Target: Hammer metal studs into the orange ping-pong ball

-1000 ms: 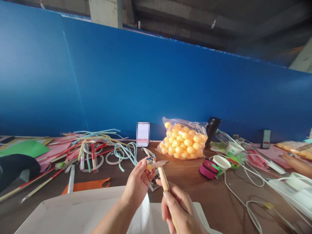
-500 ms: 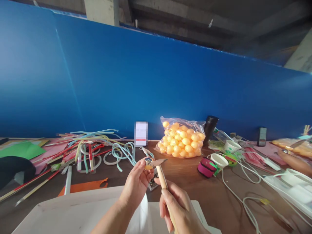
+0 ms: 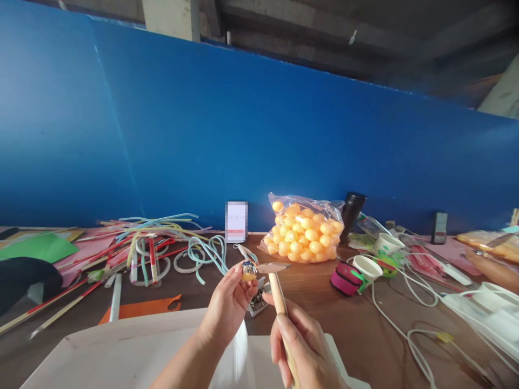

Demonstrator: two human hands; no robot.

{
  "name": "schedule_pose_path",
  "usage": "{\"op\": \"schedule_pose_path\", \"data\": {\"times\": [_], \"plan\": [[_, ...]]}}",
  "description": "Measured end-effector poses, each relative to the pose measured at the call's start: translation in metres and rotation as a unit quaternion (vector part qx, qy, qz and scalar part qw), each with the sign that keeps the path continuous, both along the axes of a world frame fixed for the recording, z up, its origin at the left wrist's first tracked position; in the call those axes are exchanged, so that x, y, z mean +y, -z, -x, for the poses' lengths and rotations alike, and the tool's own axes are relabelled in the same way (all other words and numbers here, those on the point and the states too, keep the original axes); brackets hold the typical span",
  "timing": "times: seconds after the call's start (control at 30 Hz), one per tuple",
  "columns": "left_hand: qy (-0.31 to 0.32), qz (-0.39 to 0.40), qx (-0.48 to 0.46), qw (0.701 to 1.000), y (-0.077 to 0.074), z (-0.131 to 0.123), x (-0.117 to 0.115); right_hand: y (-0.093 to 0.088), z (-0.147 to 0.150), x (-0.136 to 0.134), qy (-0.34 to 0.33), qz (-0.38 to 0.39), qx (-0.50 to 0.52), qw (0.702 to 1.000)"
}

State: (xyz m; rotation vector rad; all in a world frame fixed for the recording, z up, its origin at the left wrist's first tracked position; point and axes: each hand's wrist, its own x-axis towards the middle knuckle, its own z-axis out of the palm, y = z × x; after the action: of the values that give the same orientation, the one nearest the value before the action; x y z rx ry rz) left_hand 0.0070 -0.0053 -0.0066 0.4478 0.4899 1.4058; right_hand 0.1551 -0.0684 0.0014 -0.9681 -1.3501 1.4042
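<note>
My left hand (image 3: 229,305) pinches a ball (image 3: 248,270) whose upper part is covered in shiny metal and whose lower part is orange. In my right hand (image 3: 302,337) is a small hammer (image 3: 279,296), gripped round its pale wooden handle. The hammer's pointed metal head lies sideways, just right of the ball with a narrow gap between them. Behind and below my fingers sits a small open box (image 3: 258,302) of tiny shiny metal pieces, partly hidden by my hands. A white board or sheet (image 3: 133,351) lies under my forearms.
A clear bag of orange balls (image 3: 302,235) stands at the back, beside a black bottle (image 3: 352,216). Tubes and sticks (image 3: 150,248) heap up on the left. A magenta pouch (image 3: 346,278), paper cups (image 3: 367,266) and white cables are rightward. Another person's hand (image 3: 492,267) shows far right.
The hammer has shifted right, from against the ball to slightly apart from it. More of the ball's metal side and of the small box now shows. My left hand has barely moved.
</note>
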Motion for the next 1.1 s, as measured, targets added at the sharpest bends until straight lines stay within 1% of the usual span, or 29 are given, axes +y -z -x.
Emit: {"op": "schedule_pose_path", "data": {"times": [0.1, 0.23, 0.37, 0.47, 0.53, 0.7, 0.83, 0.97, 1.1], "plan": [[-0.005, 0.007, 0.001, 1.000, 0.0002, 0.0000, 0.0006, -0.0022, -0.0003, -0.0001, -0.003, 0.011, -0.012, 1.000], [-0.008, 0.003, 0.005, 1.000, 0.0005, -0.0004, 0.0003, -0.0038, -0.0003, -0.0008, -0.004, 0.003, 0.003, 1.000], [0.002, -0.005, 0.002, 1.000, 0.0017, -0.0005, 0.0006, -0.0017, 0.0009, -0.0003, -0.013, 0.005, -0.023, 1.000], [0.000, 0.000, 0.000, 1.000, 0.0019, -0.0004, 0.0011, 0.0005, 0.0011, 0.0008, -0.019, 0.000, -0.015, 1.000], [-0.004, 0.005, -0.001, 1.000, 0.0013, -0.0005, 0.0013, 0.0010, 0.0008, 0.0014, -0.016, -0.004, -0.007, 1.000], [-0.010, 0.019, -0.007, 1.000, -0.0007, -0.0006, 0.0011, -0.0015, 0.0005, 0.0008, -0.015, 0.008, -0.027, 0.999], [-0.012, 0.016, -0.008, 1.000, -0.0006, -0.0005, 0.0009, -0.0047, 0.0012, -0.0017, -0.007, -0.004, -0.014, 1.000], [-0.012, 0.017, -0.003, 1.000, 0.0006, -0.0011, 0.0020, -0.0070, 0.0020, -0.0022, 0.000, 0.007, -0.035, 0.999], [-0.015, 0.017, 0.000, 1.000, 0.0010, -0.0013, 0.0022, -0.0083, 0.0013, -0.0019, 0.008, -0.003, -0.018, 1.000]]}}
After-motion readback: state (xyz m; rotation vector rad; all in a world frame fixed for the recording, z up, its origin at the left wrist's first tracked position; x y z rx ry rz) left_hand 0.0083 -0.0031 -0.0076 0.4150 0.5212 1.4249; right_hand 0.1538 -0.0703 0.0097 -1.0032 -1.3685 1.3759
